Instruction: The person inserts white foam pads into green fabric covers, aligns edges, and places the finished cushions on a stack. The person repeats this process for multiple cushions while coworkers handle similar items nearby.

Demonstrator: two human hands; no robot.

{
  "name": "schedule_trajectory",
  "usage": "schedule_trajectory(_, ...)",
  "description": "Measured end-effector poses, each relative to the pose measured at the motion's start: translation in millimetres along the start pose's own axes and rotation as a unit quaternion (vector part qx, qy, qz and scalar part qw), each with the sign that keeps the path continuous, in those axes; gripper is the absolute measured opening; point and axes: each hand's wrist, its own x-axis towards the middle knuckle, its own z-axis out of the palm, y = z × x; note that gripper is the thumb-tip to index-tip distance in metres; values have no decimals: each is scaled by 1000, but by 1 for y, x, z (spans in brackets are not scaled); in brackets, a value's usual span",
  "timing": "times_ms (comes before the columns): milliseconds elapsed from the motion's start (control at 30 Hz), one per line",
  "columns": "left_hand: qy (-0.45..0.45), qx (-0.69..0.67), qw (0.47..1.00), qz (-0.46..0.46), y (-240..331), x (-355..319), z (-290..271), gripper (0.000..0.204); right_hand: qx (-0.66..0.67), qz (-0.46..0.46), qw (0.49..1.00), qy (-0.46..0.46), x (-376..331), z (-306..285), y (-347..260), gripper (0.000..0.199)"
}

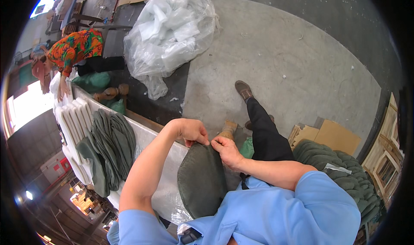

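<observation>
A dark green cushion [201, 182] with a rounded outline stands on edge against my front, beside the plastic-covered table. At its far end my left hand [191, 131] pinches the edge between thumb and fingers. My right hand [227, 151] is closed on the same end, its fingertips close to the left ones. Whatever small part lies between the fingertips is too small to make out. On the table [146, 137] to the left lies a stack of limp dark green covers [114, 145], next to a row of white foam pads [75, 120].
Dark green cushions [334, 171] are piled at my right, near flattened cardboard [336, 135]. A large clear plastic bag [172, 29] of white material sits on the floor ahead. At the table's far end, another person [77, 48] in a colourful shirt bends over white pads.
</observation>
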Motion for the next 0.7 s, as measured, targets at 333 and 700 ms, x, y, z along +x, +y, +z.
schedule_trajectory(333,78,-18,996,47,2,7,4,19,-44,-15,999,17,4,-8,-4,23)
schedule_trajectory(700,80,-109,988,77,15,-17,-2,8,-60,-26,997,32,2,-10,-3,24)
